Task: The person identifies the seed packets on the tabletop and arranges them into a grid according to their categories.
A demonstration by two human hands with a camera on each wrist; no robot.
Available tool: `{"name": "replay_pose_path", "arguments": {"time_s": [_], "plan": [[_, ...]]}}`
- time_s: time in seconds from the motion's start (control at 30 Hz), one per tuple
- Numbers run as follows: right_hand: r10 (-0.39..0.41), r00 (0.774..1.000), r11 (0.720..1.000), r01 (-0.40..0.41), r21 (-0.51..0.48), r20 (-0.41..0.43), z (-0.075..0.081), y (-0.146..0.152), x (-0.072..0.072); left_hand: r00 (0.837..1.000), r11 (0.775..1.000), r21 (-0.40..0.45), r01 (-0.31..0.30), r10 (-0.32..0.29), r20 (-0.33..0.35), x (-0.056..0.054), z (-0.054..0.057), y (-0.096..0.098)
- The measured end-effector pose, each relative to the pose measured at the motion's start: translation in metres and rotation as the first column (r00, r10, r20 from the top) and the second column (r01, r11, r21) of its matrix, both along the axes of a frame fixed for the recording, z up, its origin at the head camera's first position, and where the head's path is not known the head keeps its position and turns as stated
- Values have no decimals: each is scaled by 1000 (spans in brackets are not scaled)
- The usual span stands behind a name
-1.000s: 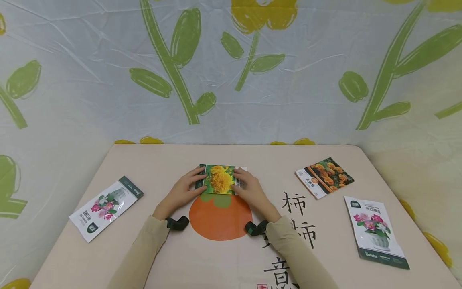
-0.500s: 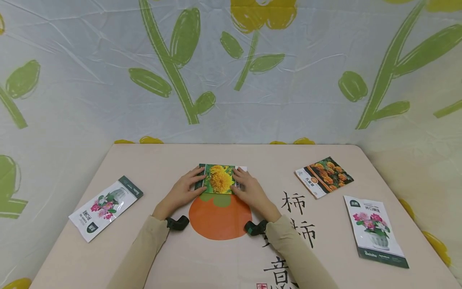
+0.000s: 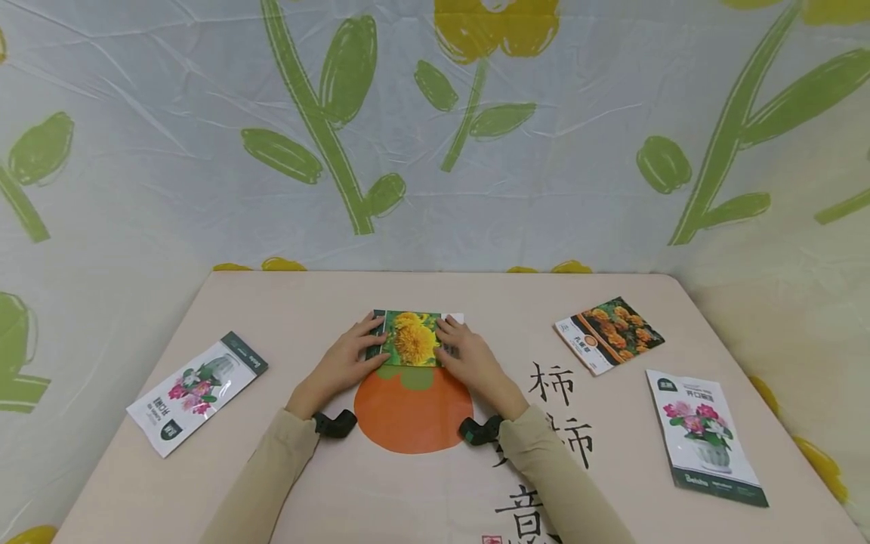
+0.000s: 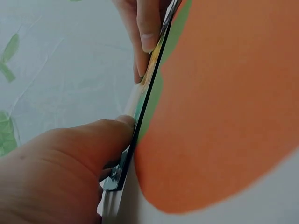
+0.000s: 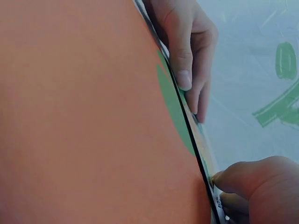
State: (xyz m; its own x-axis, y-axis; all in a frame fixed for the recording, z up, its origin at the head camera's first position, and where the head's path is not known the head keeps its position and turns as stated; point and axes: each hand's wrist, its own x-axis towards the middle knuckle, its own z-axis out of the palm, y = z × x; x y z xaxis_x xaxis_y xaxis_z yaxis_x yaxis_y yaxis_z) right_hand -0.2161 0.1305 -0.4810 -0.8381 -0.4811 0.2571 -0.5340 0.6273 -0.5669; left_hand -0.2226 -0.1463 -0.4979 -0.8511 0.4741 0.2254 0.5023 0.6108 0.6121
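A flat seed packet (image 3: 414,339) printed with a yellow double flower lies crosswise at the middle of the table, over the top of the printed orange persimmon (image 3: 413,412). My left hand (image 3: 345,357) rests on its dark green left end with spread fingers. On its white right end lies my right hand (image 3: 473,358), fingertips and thumb touching the top face. Seen edge-on in the left wrist view, the packet (image 4: 145,93) is thin and sits close on the tabletop, with the left thumb (image 4: 110,135) on it. The right wrist view shows the right thumb (image 5: 238,177) pressing the same packet.
A flower-pot packet (image 3: 200,393) lies slanted at the left. To the right are an orange marigold packet (image 3: 609,335) and another flower-pot packet (image 3: 707,437). Black characters (image 3: 571,438) are printed on the pale table cover (image 3: 381,499). A flower-print curtain (image 3: 544,204) hangs behind.
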Motion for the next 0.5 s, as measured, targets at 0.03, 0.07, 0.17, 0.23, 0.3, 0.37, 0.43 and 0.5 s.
{"name": "replay_pose_path", "arguments": {"time_s": [0.03, 0.07, 0.17, 0.23, 0.3, 0.37, 0.43, 0.5], "plan": [[-1, 1000, 1000, 1, 2, 3, 0, 0, -1, 1000, 1000, -8, 0, 0, -8, 0, 0, 1], [-1, 1000, 1000, 1, 1, 10, 1, -1, -1, 1000, 1000, -17, -2, 2, -12, 1, 1, 1], [-8, 1000, 1000, 8, 0, 29, 1, -2, -3, 1000, 999, -40, 0, -1, -22, 2, 3, 3], [-14, 999, 1000, 14, -3, 40, 2, -2, -5, 1000, 998, -57, 0, -1, -21, 3, 5, 4], [-23, 998, 1000, 23, -10, 52, 3, -3, -6, 1000, 998, -71, -1, 0, -11, 4, 7, 6], [-34, 998, 999, 36, -25, 61, 4, -3, -7, 1000, 996, -85, -3, 3, -1, 5, 10, 7], [-43, 997, 998, 46, -47, 63, 5, -3, -9, 1000, 995, -102, -5, 5, 5, 6, 12, 8], [-48, 997, 996, 52, -68, 54, 4, -4, -11, 1000, 993, -116, -3, 4, 8, 6, 14, 10]]}}
